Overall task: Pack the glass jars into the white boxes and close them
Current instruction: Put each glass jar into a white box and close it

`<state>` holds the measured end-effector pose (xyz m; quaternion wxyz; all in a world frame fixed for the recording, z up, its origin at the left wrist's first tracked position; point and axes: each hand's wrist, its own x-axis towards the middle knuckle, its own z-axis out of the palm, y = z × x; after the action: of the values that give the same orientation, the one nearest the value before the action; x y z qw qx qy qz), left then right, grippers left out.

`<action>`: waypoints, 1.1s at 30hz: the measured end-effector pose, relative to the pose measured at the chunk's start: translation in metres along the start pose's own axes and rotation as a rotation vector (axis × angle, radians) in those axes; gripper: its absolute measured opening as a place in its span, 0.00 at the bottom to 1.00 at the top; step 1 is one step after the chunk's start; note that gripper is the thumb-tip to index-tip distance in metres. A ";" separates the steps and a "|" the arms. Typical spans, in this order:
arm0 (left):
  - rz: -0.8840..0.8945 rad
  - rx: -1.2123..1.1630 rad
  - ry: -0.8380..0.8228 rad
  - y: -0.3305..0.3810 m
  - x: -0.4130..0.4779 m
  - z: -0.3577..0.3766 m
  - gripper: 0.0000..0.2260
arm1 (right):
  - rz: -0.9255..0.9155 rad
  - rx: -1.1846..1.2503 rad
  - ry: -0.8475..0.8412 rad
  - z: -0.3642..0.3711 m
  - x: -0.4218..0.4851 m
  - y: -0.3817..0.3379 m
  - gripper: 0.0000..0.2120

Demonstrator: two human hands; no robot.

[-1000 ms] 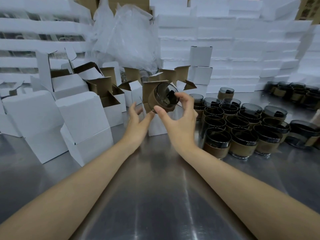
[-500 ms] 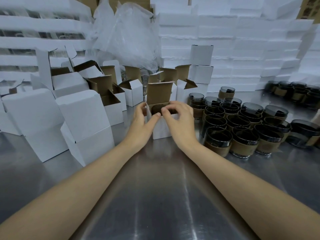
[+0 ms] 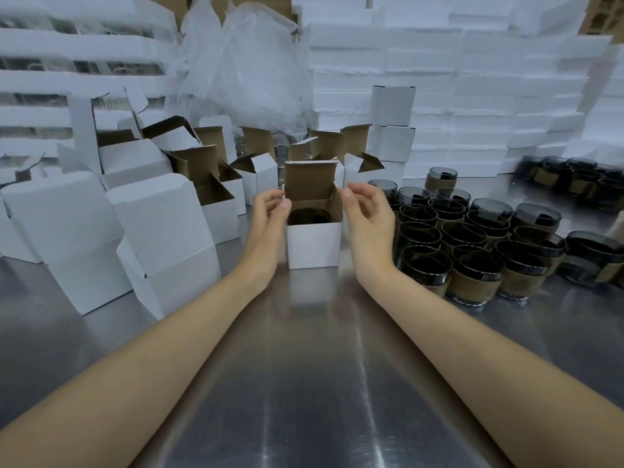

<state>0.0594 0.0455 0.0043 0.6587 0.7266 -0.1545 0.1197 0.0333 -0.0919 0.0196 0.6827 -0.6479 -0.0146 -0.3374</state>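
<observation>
A steel surface [image 3: 304,383] up front, foam slabs [image 3: 472,79] walled up behind. Dead centre stands the open white box [image 3: 312,246], lid flap [image 3: 310,179] upright, and a dark glass jar [image 3: 309,216] is down inside it. The left hand [image 3: 270,214] sits at the box's 9 o'clock, thumb on the rim, fingers curled at the side flap; pinching or not, can't tell. The right hand [image 3: 368,214] is at 3 o'clock, fingers loosely curled, holding nothing. Further out at 3 o'clock, banded jars [image 3: 472,258] packed together; at 9 o'clock, closed boxes [image 3: 162,238].
</observation>
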 end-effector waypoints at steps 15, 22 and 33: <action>0.022 0.055 -0.144 0.002 -0.006 0.003 0.22 | 0.234 0.051 -0.368 0.009 -0.008 0.007 0.20; -0.028 0.019 -0.166 0.003 -0.005 0.005 0.20 | 0.252 0.107 -0.291 0.008 -0.004 0.009 0.27; -0.054 -0.048 -0.025 -0.001 -0.006 0.011 0.08 | 0.242 0.226 -0.194 0.010 -0.006 0.009 0.18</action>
<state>0.0541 0.0352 0.0000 0.6771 0.7158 -0.1460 0.0888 0.0369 -0.0803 0.0106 0.7822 -0.5936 -0.0401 -0.1851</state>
